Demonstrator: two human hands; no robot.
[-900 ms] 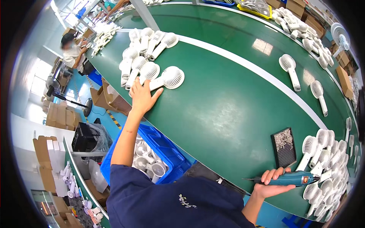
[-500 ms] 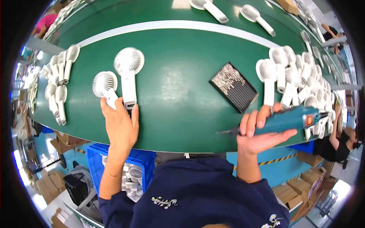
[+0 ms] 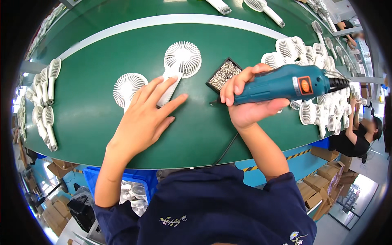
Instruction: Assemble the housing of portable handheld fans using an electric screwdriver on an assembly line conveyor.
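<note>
My left hand (image 3: 141, 112) has its fingers spread, with fingertips on the handle of a white handheld fan (image 3: 182, 60) that lies tilted on the bench. A second white handheld fan (image 3: 128, 87) lies left of it, its handle partly hidden by that hand. My right hand (image 3: 247, 94) is wrapped round a teal electric screwdriver (image 3: 281, 84), held level above the bench. Its tip points left, near the black screw tray (image 3: 211, 85). Many small screws fill the part of the tray that shows; my hand and the tool cover the rest.
Piled white fans (image 3: 322, 110) crowd the right side of the green bench (image 3: 192, 134). Several more fans (image 3: 48, 118) lie at the left. A blue crate (image 3: 151, 179) with fan parts stands below the front edge. A person (image 3: 359, 134) works at the far right.
My left hand has moved right, and one fan now lies farther right and tilted. The screwdriver has come left and up, close to the screw tray.
</note>
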